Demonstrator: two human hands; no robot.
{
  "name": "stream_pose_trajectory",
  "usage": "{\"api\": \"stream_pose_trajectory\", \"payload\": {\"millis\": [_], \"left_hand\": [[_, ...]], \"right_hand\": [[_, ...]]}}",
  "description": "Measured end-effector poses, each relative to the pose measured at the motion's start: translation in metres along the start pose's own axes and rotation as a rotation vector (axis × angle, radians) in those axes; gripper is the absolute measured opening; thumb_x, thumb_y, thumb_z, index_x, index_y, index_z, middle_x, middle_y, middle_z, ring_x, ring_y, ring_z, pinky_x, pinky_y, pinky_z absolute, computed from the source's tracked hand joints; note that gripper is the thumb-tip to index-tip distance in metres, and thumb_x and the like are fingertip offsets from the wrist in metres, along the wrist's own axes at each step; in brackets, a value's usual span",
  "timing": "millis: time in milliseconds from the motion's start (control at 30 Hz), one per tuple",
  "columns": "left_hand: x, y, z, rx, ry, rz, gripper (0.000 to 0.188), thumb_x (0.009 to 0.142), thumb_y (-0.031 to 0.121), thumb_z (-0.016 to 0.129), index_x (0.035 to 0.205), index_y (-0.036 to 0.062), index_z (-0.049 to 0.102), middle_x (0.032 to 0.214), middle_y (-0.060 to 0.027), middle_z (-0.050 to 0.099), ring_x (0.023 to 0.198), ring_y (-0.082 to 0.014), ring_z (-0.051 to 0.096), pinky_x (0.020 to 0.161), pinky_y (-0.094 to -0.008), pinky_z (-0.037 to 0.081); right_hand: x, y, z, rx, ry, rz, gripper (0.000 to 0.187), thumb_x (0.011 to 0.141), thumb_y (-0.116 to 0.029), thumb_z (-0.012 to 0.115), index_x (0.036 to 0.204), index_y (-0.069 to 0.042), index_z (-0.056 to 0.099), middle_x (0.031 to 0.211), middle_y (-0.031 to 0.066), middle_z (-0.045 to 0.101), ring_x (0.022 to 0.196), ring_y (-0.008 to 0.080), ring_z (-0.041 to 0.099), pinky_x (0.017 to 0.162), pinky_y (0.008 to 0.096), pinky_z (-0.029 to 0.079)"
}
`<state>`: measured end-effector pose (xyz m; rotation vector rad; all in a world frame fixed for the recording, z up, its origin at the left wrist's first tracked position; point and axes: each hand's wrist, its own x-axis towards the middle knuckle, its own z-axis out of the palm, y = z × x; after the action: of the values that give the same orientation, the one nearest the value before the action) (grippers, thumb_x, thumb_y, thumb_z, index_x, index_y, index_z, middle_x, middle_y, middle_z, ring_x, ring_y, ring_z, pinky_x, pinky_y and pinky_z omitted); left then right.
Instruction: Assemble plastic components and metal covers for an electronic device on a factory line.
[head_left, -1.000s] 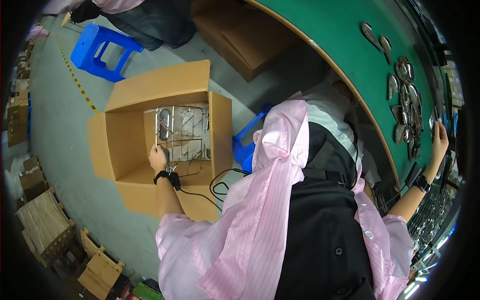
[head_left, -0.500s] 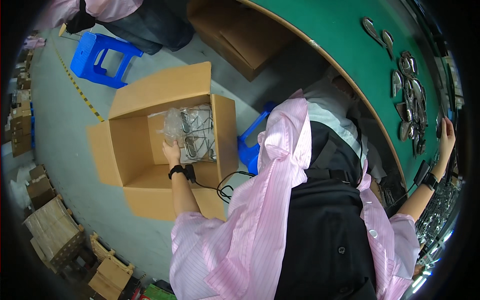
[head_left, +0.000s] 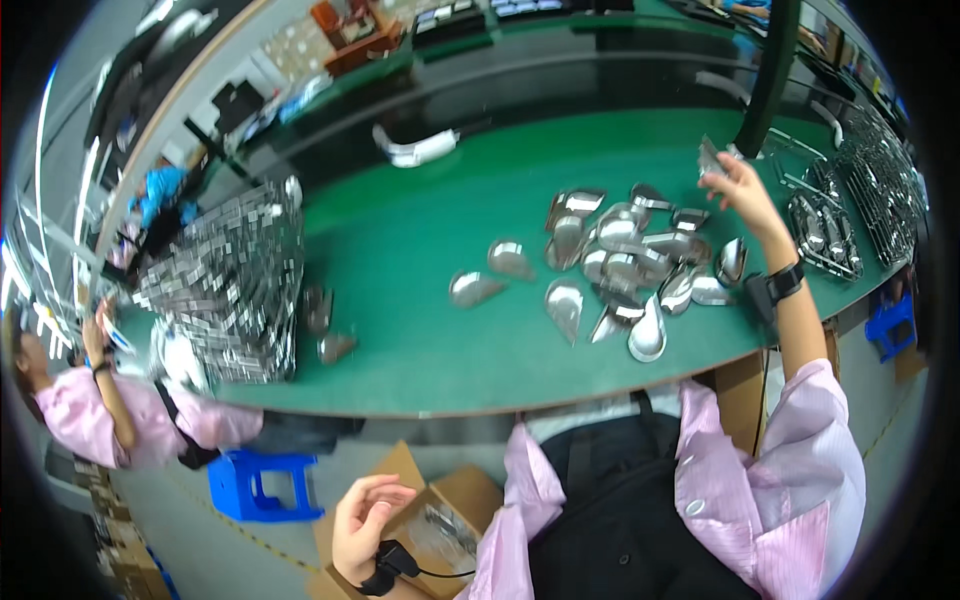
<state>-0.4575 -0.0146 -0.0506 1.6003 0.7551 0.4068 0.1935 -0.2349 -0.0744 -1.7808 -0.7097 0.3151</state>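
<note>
Above an open cardboard box (head_left: pixel 468 497) on the floor, my left hand (head_left: pixel 365 525) is raised with loosely bent fingers apart, holding nothing I can see. Inside the box lie wrapped metal parts, mostly small and dim here. My right hand (head_left: pixel 738 192) is up over the far right of the green table (head_left: pixel 400 330), its thumb and fingers pinching a shiny silver metal piece (head_left: pixel 709 158). Below and left of that hand is a loose pile of chrome teardrop-shaped pieces (head_left: pixel 620 228), several of them spread singly toward the middle. Both wrists wear black bands with a small device.
Stacked wire-like metal parts (head_left: pixel 245 290) stand at the table's left, and more wire racks (head_left: pixel 885 185) at its right beside a dark post (head_left: pixel 772 80). A curved white-silver part (head_left: pixel 415 148) lies farther back. A co-worker in pink (head_left: pixel 130 410) sits left, near a blue stool (head_left: pixel 265 488).
My view has swung up from the floor box to the table. My left hand has come out of the box; my right hand now holds the metal piece over the table.
</note>
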Motion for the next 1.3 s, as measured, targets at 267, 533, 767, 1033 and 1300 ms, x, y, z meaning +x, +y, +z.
{"api": "stream_pose_trajectory", "payload": {"millis": [267, 533, 767, 1033, 1300], "left_hand": [[0.274, 0.138, 0.091, 0.414, -0.257, 0.440, 0.028, 0.098, 0.009, 0.063, 0.124, 0.0000, 0.060, 0.100, -0.0097, 0.071, 0.098, -0.0160, 0.068, 0.085, -0.0298, 0.052], [0.534, 0.107, 0.043, 1.522, 0.068, 0.635, 0.048, 0.084, 0.006, 0.067, 0.130, 0.0123, 0.056, 0.110, -0.0098, 0.067, 0.104, -0.0326, 0.066, 0.088, -0.0440, 0.055], [0.670, 0.086, 0.046, 1.944, 0.100, 0.928, 0.062, 0.087, 0.009, 0.062, 0.145, 0.0236, 0.049, 0.152, -0.0103, 0.047, 0.146, -0.0317, 0.037, 0.115, -0.0506, 0.036], [0.702, 0.113, 0.060, 1.837, -0.375, 0.913, 0.029, 0.079, 0.017, 0.072, 0.107, 0.0105, 0.069, 0.116, -0.0085, 0.069, 0.115, -0.0299, 0.063, 0.096, -0.0411, 0.051], [0.585, 0.165, 0.083, 1.456, -0.166, 0.594, 0.031, 0.093, 0.033, 0.070, 0.102, 0.0044, 0.065, 0.090, -0.0182, 0.069, 0.088, -0.0338, 0.069, 0.073, -0.0426, 0.053]], "right_hand": [[0.001, 0.045, -0.027, 0.143, 0.149, 0.032, 0.033, 0.099, -0.017, 0.060, 0.128, -0.004, 0.053, 0.094, 0.0020, 0.070, 0.072, 0.0041, 0.055, 0.058, 0.0207, 0.043], [-0.002, 0.014, -0.021, 0.204, 0.183, 0.005, 0.040, 0.106, -0.031, 0.042, 0.130, -0.003, 0.056, 0.086, 0.0013, 0.065, 0.072, 0.0044, 0.050, 0.061, 0.0202, 0.040], [-0.001, 0.026, -0.032, 0.327, 0.206, 0.018, 0.058, 0.105, -0.043, 0.031, 0.139, -0.001, 0.052, 0.094, 0.0040, 0.065, 0.075, 0.0068, 0.049, 0.060, 0.0207, 0.038], [0.002, 0.033, -0.033, 0.311, 0.284, 0.058, 0.058, 0.105, -0.043, 0.035, 0.146, -0.003, 0.046, 0.107, 0.0041, 0.064, 0.084, 0.0085, 0.051, 0.067, 0.0225, 0.041], [0.004, 0.026, -0.032, 0.232, 0.293, -0.070, 0.049, 0.103, -0.029, 0.050, 0.145, -0.004, 0.047, 0.120, 0.0049, 0.061, 0.093, 0.0091, 0.053, 0.075, 0.0229, 0.043]]}}
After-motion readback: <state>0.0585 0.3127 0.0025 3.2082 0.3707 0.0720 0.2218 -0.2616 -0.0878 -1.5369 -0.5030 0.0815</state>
